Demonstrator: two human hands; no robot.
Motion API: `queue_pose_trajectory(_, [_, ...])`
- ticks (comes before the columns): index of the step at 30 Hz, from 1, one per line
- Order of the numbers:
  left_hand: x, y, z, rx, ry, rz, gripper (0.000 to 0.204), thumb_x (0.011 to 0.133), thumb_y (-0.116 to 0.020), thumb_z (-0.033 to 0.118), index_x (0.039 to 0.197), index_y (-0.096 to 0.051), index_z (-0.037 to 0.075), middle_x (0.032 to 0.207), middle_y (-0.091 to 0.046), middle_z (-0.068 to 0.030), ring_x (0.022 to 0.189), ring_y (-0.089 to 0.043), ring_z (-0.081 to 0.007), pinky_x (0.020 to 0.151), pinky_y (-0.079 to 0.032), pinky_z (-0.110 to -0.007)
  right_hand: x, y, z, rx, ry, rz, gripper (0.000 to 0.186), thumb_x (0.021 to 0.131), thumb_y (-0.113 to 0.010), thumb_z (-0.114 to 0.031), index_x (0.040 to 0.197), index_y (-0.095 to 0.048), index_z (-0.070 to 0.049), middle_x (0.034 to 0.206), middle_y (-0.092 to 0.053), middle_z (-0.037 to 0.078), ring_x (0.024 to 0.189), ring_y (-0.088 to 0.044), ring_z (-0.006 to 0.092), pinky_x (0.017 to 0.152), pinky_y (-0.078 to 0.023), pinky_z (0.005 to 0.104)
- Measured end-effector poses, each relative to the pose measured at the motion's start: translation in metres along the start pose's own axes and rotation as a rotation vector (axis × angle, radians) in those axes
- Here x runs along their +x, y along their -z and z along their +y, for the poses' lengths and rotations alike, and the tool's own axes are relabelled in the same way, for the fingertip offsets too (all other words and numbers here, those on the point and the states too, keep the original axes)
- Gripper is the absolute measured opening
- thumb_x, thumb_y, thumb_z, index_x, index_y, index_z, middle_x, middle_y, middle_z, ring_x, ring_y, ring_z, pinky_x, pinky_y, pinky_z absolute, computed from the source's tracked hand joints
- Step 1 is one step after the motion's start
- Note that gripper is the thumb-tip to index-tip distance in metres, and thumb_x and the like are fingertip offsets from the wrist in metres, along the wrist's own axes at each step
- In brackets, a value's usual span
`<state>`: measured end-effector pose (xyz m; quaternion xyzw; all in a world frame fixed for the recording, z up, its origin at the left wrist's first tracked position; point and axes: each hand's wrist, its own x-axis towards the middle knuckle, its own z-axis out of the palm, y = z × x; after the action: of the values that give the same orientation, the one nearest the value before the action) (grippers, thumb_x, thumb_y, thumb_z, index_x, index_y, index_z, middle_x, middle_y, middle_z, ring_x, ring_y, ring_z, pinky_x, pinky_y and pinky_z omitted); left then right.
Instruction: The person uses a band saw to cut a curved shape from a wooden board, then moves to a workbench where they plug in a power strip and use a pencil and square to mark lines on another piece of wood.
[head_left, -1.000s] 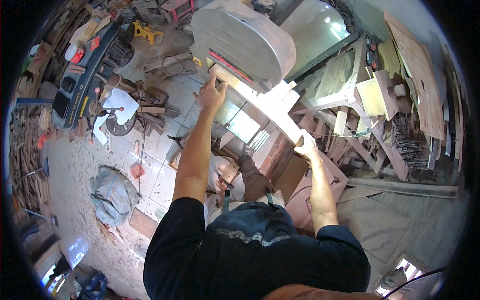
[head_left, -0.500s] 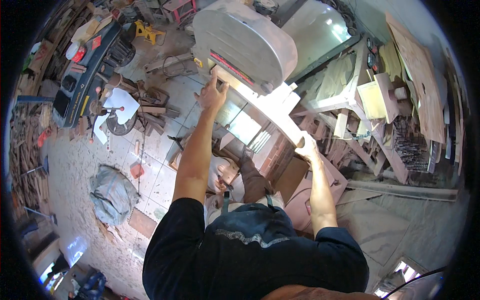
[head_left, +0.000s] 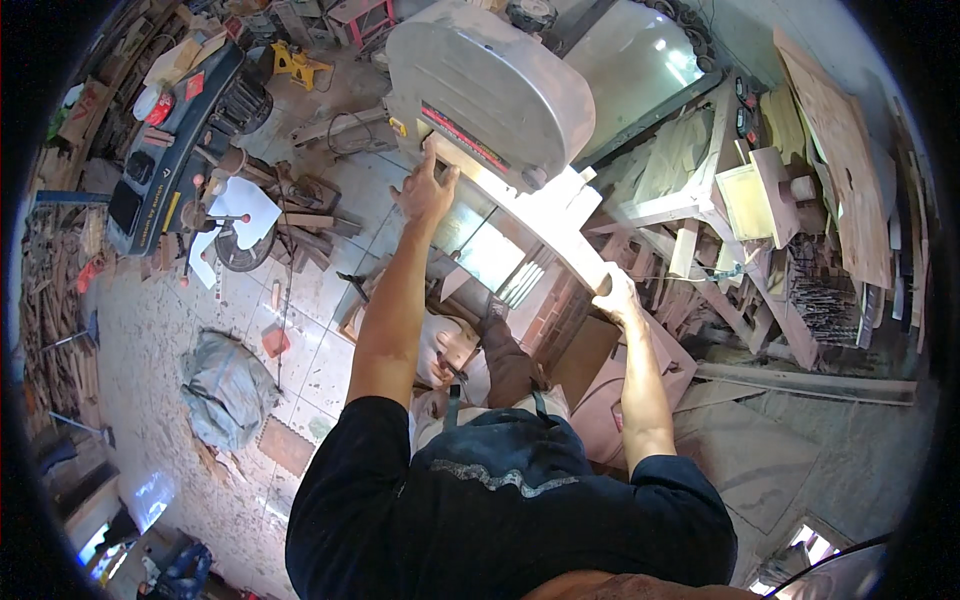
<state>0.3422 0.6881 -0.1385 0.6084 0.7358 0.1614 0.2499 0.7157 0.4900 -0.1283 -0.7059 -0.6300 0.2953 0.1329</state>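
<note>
A large metal-housed band saw (head_left: 480, 80) stands in front of me. Beneath its rounded upper housing lies a long, brightly lit wooden board (head_left: 545, 225), slanting from upper left to lower right. My right hand (head_left: 620, 300) grips the board's near right end, thumb and fingers around it. My left hand (head_left: 425, 192) is at the far left end, its index finger stretched up to the board's edge beside the saw housing and its thumb held apart. Glare washes out the middle of the board, and the blade cannot be made out.
A drill press lying low (head_left: 180, 160) is at the left, beside scrap wood. A grey sack (head_left: 228, 390) rests on the tiled floor. At the right stand a wooden workbench frame (head_left: 700, 205) and leaning plywood (head_left: 835, 160). A pink panel (head_left: 640, 390) is below my right arm.
</note>
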Motion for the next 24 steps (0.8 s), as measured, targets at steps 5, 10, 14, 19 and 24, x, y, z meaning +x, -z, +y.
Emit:
queue_pose_trajectory(5, [0.0000,0.0016,0.0016,-0.004,0.008,-0.015,0.077,0.090,-0.058,0.052,0.154,-0.020,0.033,0.140,-0.054,-0.0071,0.126,-0.051,-0.0331,0.110,-0.020,-0.069,0.0016,-0.0001,0.0011,-0.012,-0.010,-0.008,0.059,0.058,-0.075,-0.014,0.113,-0.053,-0.009,0.106,-0.062,0.021,0.104,-0.060,0.0399,0.087,-0.050,0.0451])
queue_pose_trajectory(10, [0.0008,0.0009,0.0015,-0.003,0.015,-0.027,0.077,0.089,-0.058,0.053,0.154,-0.019,0.034,0.140,-0.054,-0.0071,0.126,-0.051,-0.0333,0.109,-0.020,-0.069,0.0030,-0.0007,0.0039,-0.020,-0.004,0.002,0.060,0.058,-0.076,-0.014,0.114,-0.053,-0.010,0.106,-0.062,0.020,0.104,-0.060,0.0400,0.087,-0.051,0.0453])
queue_pose_trajectory(14, [0.0012,-0.0001,0.0015,0.001,0.011,-0.018,0.077,0.089,-0.058,0.053,0.154,-0.019,0.035,0.139,-0.054,-0.0072,0.126,-0.051,-0.0332,0.109,-0.020,-0.069,0.0039,-0.0018,0.0075,-0.017,0.013,0.012,0.061,0.058,-0.076,-0.014,0.114,-0.053,-0.010,0.106,-0.062,0.020,0.104,-0.060,0.0400,0.087,-0.051,0.0457])
queue_pose_trajectory(19, [0.0014,0.0003,0.0013,0.012,0.025,-0.023,0.077,0.089,-0.058,0.053,0.154,-0.019,0.035,0.139,-0.054,-0.0075,0.126,-0.051,-0.0332,0.110,-0.020,-0.067,0.0046,-0.0002,0.0049,-0.023,-0.019,-0.008,0.062,0.057,-0.076,-0.014,0.115,-0.053,-0.011,0.107,-0.062,0.020,0.105,-0.059,0.0396,0.088,-0.050,0.0455])
queue_pose_trajectory(24, [0.0008,0.0002,0.0034,-0.001,0.021,-0.014,0.077,0.089,-0.058,0.053,0.154,-0.020,0.035,0.140,-0.054,-0.0074,0.126,-0.051,-0.0332,0.111,-0.020,-0.066,0.0050,0.0010,0.0068,-0.027,-0.021,-0.012,0.062,0.058,-0.076,-0.014,0.115,-0.053,-0.011,0.107,-0.062,0.020,0.105,-0.059,0.0394,0.089,-0.050,0.0452])
